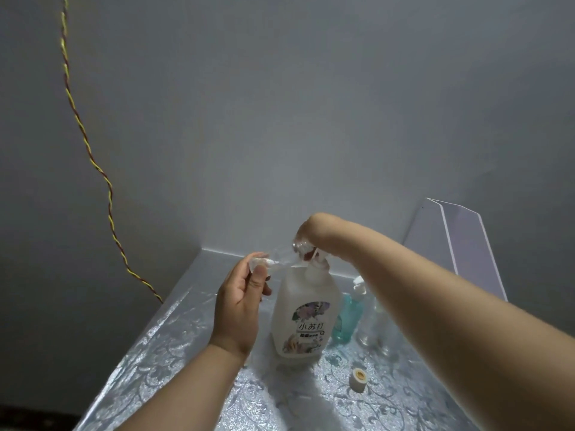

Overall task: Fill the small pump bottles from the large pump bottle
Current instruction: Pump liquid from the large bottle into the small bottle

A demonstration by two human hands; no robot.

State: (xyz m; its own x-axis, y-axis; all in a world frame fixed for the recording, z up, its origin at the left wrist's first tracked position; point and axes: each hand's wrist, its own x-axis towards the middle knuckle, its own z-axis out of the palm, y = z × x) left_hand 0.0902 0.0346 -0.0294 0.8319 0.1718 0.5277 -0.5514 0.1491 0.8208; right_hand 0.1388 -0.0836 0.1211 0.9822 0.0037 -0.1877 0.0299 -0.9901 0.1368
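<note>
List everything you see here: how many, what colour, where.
large pump bottle: one, white, table centre
small clear bottle: one, transparent, tilted at the large bottle's spout
teal pump bottle: one, teal, right of the large bottle
clear bottles: count unclear, partly hidden, further right
cap: one, white, table front right
table: one, silver floral cover
wire: one, yellow-red, left wall
panel: one, clear, right rear
left hand: holds the small clear bottle
right hand: on the large bottle's pump
</note>
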